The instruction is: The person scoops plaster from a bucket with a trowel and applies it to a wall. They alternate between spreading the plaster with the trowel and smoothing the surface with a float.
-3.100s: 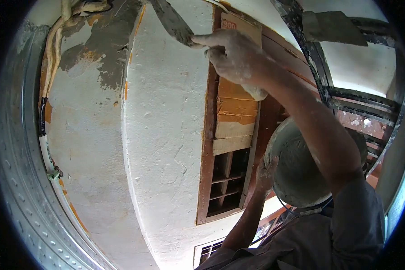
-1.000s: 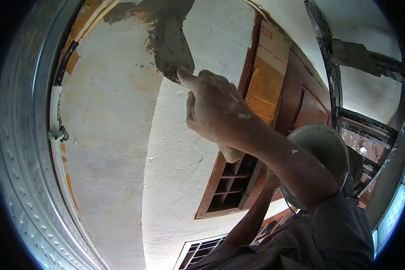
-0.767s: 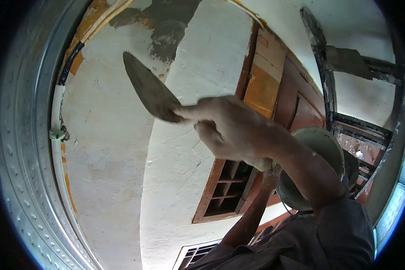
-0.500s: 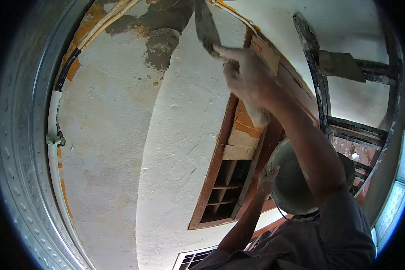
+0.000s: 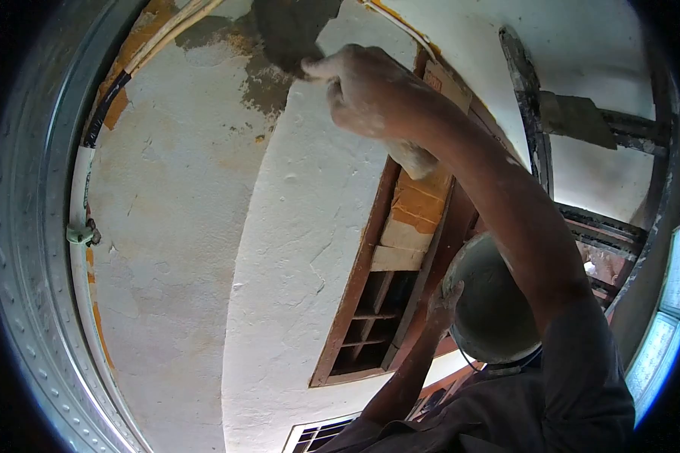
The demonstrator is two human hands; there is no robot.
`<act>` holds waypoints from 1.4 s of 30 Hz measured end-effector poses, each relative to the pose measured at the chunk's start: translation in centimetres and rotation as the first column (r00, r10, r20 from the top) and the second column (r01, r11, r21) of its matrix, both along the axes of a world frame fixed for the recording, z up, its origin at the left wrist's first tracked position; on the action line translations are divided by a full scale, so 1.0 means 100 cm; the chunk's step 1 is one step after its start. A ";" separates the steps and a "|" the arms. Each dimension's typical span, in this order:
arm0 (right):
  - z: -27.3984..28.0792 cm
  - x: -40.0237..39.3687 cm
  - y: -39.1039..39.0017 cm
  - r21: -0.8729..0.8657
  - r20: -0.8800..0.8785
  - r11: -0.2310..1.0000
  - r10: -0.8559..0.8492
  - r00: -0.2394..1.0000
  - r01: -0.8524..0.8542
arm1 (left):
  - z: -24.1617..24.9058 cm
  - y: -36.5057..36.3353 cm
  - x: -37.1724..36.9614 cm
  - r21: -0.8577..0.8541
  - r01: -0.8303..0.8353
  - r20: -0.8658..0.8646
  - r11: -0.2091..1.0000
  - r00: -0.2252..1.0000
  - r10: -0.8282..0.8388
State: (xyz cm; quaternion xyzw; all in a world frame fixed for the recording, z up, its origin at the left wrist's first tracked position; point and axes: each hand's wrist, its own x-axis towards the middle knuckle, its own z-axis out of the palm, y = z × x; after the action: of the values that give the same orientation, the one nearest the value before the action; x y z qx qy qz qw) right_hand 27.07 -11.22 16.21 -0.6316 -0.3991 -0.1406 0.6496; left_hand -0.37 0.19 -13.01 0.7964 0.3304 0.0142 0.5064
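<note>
My right hand (image 5: 370,90) is wrapped round the handle of a trowel (image 5: 414,160), index finger stretched towards the blade. The handle's pale butt end sticks out below the fist. Ahead of the fingers the dark blade lies against or close to a patch of wet grey mortar (image 5: 268,83) on the wall; blade and mortar are hard to tell apart. Lower right, my left hand (image 5: 444,302) grips the rim of a round grey bucket (image 5: 487,302) with a thin wire handle, held close to my body. My right arm partly covers the bucket, and its contents are hidden.
A rough white wall (image 5: 302,196) fills the middle. A brown window frame (image 5: 355,317) has cardboard (image 5: 412,204) in it. Cables (image 5: 162,38) and a conduit (image 5: 79,196) run along a metal channel (image 5: 34,226) at left. A mortar-stained ladder (image 5: 533,113) stands at right.
My right hand has moved left and slightly down with the trowel, bringing the blade from the patch's edge over the mortar. My left hand still holds the bucket, nearly unmoved.
</note>
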 end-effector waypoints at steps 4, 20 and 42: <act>-0.018 0.027 -0.002 0.176 -0.064 0.982 -0.056 0.996 0.067 | 0.009 -0.003 0.013 -0.129 0.011 0.005 0.992 1.000 -0.011; -0.043 0.006 -0.011 0.443 -0.391 0.855 0.455 0.800 -0.269 | 0.004 0.000 0.017 -0.115 0.013 0.011 0.993 1.000 -0.012; -0.018 -0.065 0.000 0.787 -0.391 0.446 0.895 0.215 -0.426 | -0.024 0.019 -0.008 0.258 0.154 -0.005 0.954 0.987 -0.158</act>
State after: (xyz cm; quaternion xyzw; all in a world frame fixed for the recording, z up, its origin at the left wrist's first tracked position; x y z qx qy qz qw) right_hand 20.59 -11.23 14.44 -0.1669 -0.2570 0.3569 0.8825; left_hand -1.21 2.04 -15.40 0.8788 0.2579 0.0232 0.4009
